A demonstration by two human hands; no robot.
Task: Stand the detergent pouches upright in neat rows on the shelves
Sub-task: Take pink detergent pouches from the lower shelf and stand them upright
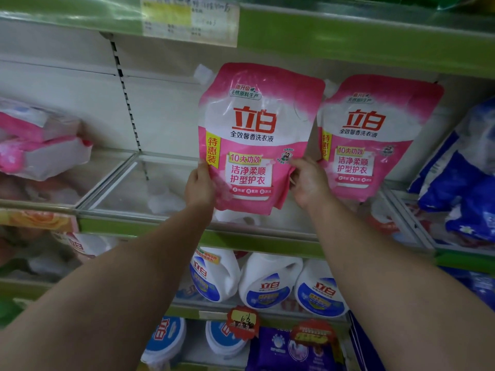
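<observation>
I hold a pink and white detergent pouch [257, 135] upright above the shelf [139, 220], its bottom hanging a little over the clear front lip. My left hand [199, 187] grips its lower left edge. My right hand [308, 182] pinches its lower right corner. A second pink pouch [375, 135] stands upright on the shelf just to the right, close beside the held one. At the far left, more pink pouches [40, 140] lie flat in a loose pile.
Blue and white pouches [460, 183] lean at the right end of the shelf. A clear divider [112, 178] splits the shelf left of the held pouch. White detergent jugs [267, 279] fill the shelf below. The green shelf above [348, 41] overhangs the pouch tops.
</observation>
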